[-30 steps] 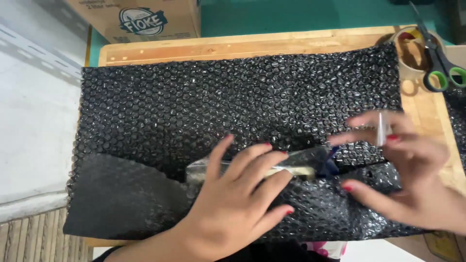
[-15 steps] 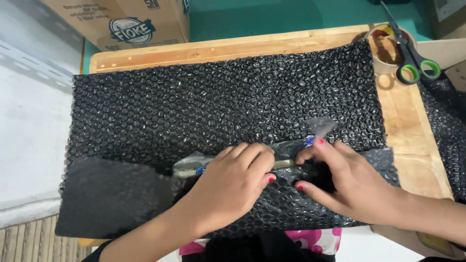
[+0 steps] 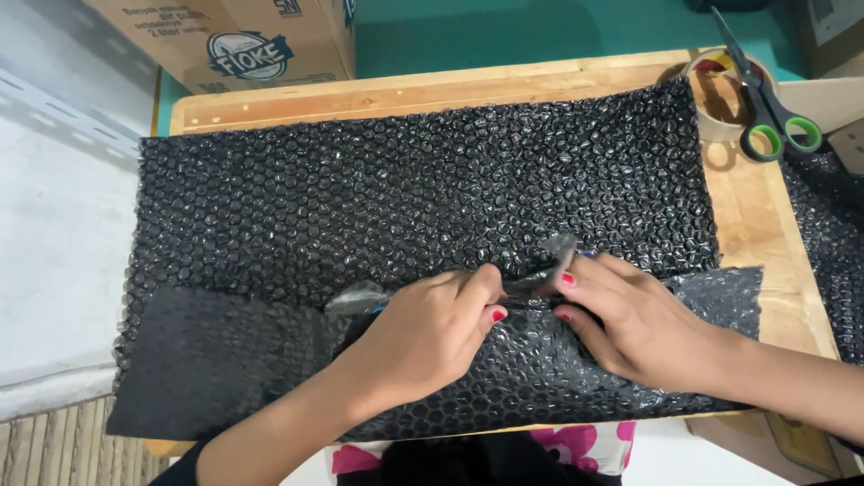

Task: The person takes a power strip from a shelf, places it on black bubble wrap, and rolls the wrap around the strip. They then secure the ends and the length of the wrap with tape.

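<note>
A wooden table (image 3: 432, 90) stands on a teal floor (image 3: 522, 31), cardboard box (image 3: 243, 40) behind

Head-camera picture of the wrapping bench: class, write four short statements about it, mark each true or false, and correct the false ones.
1. Both hands, the left hand and the right hand, rest on the black bubble wrap. True.
2. The scissors have red handles. False: the handles are green.
3. The scissors lie across a roll of tape. True.
4. The cardboard box stands at the near edge of the wooden board. False: it stands at the far edge.
</note>
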